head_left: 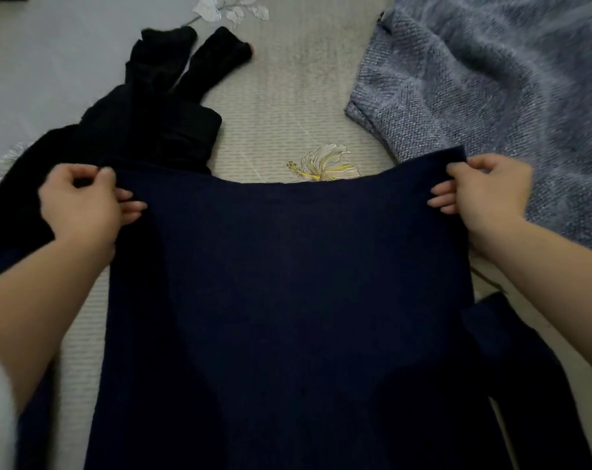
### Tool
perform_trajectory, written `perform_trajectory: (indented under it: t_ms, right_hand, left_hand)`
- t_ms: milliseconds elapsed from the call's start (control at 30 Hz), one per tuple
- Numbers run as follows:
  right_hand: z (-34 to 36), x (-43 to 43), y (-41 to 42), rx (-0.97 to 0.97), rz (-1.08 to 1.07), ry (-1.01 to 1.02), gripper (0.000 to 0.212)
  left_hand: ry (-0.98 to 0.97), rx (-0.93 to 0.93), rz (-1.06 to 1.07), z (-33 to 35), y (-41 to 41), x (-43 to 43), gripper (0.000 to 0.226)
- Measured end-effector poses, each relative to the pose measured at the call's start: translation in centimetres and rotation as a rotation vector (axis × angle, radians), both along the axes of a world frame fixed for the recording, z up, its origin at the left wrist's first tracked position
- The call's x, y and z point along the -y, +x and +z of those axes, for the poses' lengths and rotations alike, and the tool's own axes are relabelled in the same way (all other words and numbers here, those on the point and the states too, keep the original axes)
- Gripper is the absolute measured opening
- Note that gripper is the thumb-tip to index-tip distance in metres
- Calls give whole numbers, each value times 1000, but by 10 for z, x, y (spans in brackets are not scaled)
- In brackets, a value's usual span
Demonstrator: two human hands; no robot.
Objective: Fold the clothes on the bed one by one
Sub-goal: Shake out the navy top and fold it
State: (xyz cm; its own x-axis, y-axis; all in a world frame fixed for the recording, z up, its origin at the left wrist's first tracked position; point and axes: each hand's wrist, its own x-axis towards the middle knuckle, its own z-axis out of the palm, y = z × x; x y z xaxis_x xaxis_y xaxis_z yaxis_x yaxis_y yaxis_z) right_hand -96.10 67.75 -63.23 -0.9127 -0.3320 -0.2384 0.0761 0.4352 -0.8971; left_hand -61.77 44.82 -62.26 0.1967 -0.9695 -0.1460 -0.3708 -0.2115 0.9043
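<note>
Cloth takes up most of my view: the navy garment (287, 283) lies spread on the bed (281, 113), running from between my two hands back toward me and out past the near edge of the picture.

My left hand (84, 205) grips its far left corner. Thumb and forefinger are curled in on the hem, and the other fingertips lie on top of the fabric. My right hand (484, 191) pinches the far right corner the same way, thumb over the edge and fingers tucked against the cloth. The hem between the hands dips in a shallow curve. I cannot tell whether that edge is lifted off the bed or resting on it.

Below my right forearm a navy sleeve (525, 368) trails off to the outer side.

Just beyond my left hand is a heap of black clothes (145, 123), and the navy corner overlaps its near edge. Beyond and outside my right hand lies a grey-blue knit (491, 96), close against the navy corner. Between the two hands, just past the hem, a flower print (325, 164) shows on the bed cover.
</note>
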Motion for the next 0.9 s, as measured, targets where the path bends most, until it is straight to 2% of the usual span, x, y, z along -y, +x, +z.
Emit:
perform_trajectory:
  t_ms: [67,133,200,267,367,433,567,667,733,800,833,900]
  right_hand:
    - [-4,-1,2,73,50,5,9]
    - [-6,-5,7,106,91,-28,6]
    - [0,-16,13,94,102,-96,24]
    - [13,-38,21,14,136,-140,27]
    - [22,-100,36,-146,274,-69,24]
    - [19,-150,46,-207,330,51,28]
    - [5,-233,61,-142,202,258,20]
    - [-8,-269,71,-115,221,538,42]
    - [-9,-278,79,-198,362,637,37]
    - [-2,-279,83,-191,456,620,23]
    - [4,-280,82,-105,428,540,25]
    - [23,-289,73,101,204,273,20]
  left_hand:
    - [103,-134,16,-4,-3,-1,11]
    - [157,-161,-25,-10,-9,-11,32]
    - [66,11,-122,-13,-14,-29,58]
    - [-59,192,-303,-12,-18,-62,68]
    - [-200,400,-636,-25,-20,-144,64]
    - [-203,477,-856,-33,-20,-216,61]
    - [-223,658,-1189,-37,-19,-340,56]
    - [-247,761,-1330,-33,-26,-398,56]
    - [-217,789,-1350,-30,-32,-427,56]
    - [-170,815,-1337,-30,-36,-448,57]
    - [-160,809,-1318,-31,-38,-457,57]
    - [-112,757,-1277,-29,-40,-472,57]
